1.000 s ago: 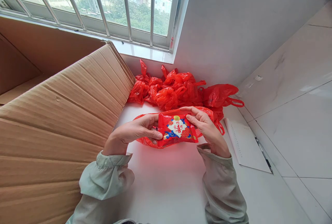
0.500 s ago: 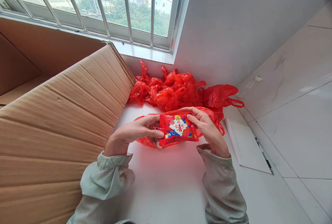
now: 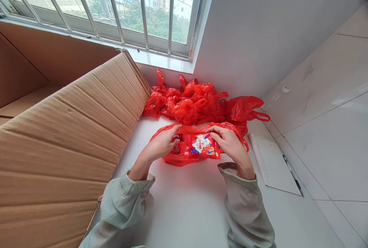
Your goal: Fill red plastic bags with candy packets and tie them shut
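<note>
My right hand pinches the upper right corner of a red candy packet printed with a white panel, blue shapes and flowers. That packet lies over the mouth of an open red plastic bag on the white table. My left hand is at the bag's left side, its fingers closed on the bag's edge; the fingertips are partly hidden. Inside the bag, beside the left fingers, small dark red wrapped items show in part.
Several tied red plastic bags are heaped along the wall. A large open cardboard box stands at the left. On the right lie a spiral notebook and a black pen. A barred window is behind.
My left hand has let go of the packet and moved to the bag's left edge. The packet has dropped slightly, still in my right hand, and the bag's opening shows more.
</note>
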A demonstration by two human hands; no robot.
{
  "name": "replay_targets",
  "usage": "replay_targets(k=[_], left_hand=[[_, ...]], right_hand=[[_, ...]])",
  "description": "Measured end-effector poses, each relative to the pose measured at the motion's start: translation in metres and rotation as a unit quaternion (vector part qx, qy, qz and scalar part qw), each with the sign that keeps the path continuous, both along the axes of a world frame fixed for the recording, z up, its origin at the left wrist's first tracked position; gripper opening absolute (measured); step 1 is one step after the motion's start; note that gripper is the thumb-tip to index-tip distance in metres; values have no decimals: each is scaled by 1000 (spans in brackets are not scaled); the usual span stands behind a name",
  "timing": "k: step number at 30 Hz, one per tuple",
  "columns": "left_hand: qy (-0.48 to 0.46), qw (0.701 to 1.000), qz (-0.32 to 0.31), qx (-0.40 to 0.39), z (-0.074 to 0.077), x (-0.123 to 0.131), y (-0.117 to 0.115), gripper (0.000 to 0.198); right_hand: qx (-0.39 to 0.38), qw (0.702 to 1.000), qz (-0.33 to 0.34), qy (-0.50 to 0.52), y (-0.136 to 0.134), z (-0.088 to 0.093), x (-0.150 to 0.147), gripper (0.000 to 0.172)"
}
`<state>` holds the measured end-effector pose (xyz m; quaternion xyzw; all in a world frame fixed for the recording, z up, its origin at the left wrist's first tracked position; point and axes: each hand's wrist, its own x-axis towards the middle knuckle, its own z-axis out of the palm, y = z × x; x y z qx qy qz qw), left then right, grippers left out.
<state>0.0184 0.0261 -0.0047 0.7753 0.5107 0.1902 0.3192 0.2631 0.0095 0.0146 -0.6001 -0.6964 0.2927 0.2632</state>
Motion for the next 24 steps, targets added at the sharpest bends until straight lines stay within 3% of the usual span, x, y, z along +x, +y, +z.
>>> replay_targets(k=[4,11,15,17,20,24], left_hand=[[-8,999,7,-35,1,3,-1,77],[43,998,-35,23,-3,-2,1,62],[98,995,-3,17,0,0,-1,53],[96,995,-21,9,2,2,-2,49],[84,995,-54,-9,4,9,-5,45],[74,997,-36,1,4,17,-9,51]], right_hand=[[-26,999,36,-4,-4,4,-1,27],[-30,990,-70,123,7,-17,-18,25],[-73,983,-51,162,12,-33,-34,20],[-82,983,-50,157,14,-36,-39,18],[-69,983,-76,150,16,-37,-38,15],[-48,982,-96,156,16,-38,-37,10]])
